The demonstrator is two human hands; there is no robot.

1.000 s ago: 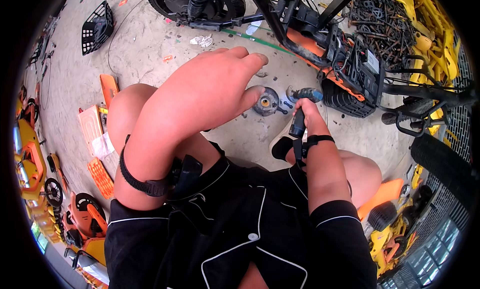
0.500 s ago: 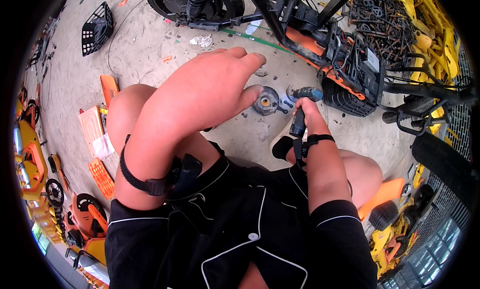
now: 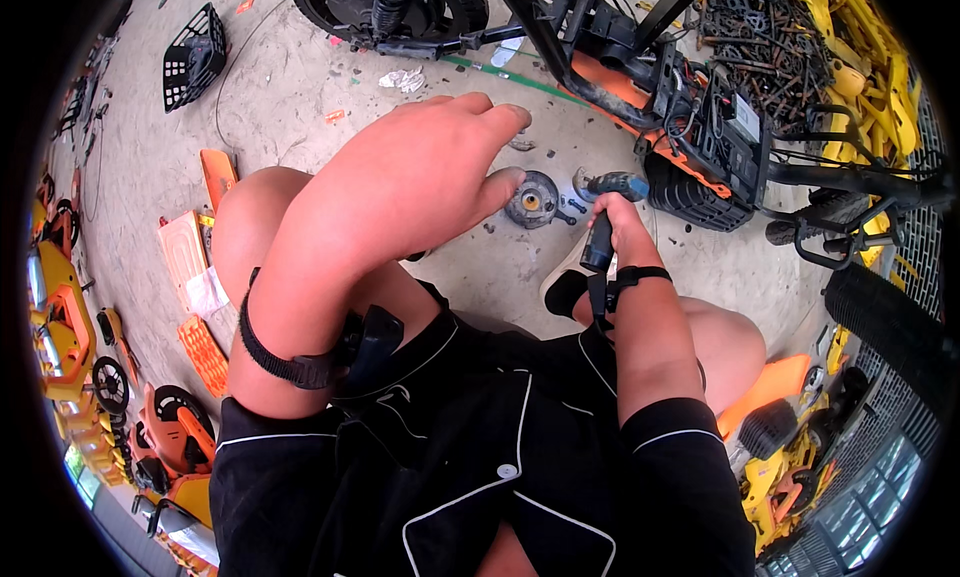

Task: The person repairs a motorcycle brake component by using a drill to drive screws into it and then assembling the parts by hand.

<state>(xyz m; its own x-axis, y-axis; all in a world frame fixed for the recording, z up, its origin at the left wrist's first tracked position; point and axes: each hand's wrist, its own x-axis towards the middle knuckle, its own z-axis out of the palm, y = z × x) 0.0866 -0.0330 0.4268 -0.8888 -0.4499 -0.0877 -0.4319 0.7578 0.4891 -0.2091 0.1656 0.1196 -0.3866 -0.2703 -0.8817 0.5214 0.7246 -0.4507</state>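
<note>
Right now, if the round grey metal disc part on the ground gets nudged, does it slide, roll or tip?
The round grey metal disc part lies flat on the sandy concrete ground, so it probably slides, not rolls. It looks solid metal, likely heavy for its size. The left hand beside it could steady it.

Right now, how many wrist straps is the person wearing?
2: one black strap around the left forearm, one black strap around the right wrist, whose hand grips a power tool.

Left hand covering part of round metal part, contact with it unclear. Tool mostly hidden inside right hand; tip too small to read. Bike frame cut off at top edge.
</note>
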